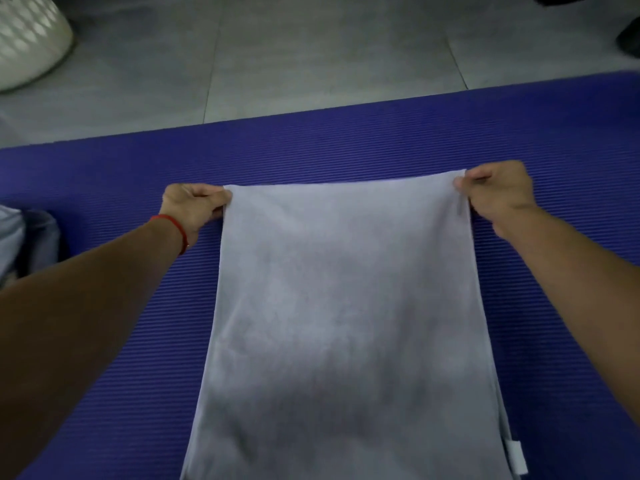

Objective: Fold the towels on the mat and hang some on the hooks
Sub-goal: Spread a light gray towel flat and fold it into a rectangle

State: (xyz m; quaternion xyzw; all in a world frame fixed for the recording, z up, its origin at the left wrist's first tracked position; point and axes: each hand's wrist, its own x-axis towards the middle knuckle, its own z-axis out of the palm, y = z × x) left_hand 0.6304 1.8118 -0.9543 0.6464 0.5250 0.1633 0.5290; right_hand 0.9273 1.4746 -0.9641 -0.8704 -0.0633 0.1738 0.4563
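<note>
A pale grey towel (346, 323) lies stretched lengthwise on the ribbed purple mat (346, 140), running from the mat's middle toward me. My left hand (194, 206), with a red thread on its wrist, pinches the towel's far left corner. At the far right corner my right hand (495, 192) pinches the cloth the same way. The far edge is pulled straight between both hands. A second layer and a white tag (516, 460) peek out along the towel's near right side. No hooks are in view.
Grey tiled floor (311, 57) lies beyond the mat. A white perforated basket (27, 39) stands at the far left. Some grey cloth (24, 240) sits at the mat's left edge. A dark object (630, 39) shows at the far right.
</note>
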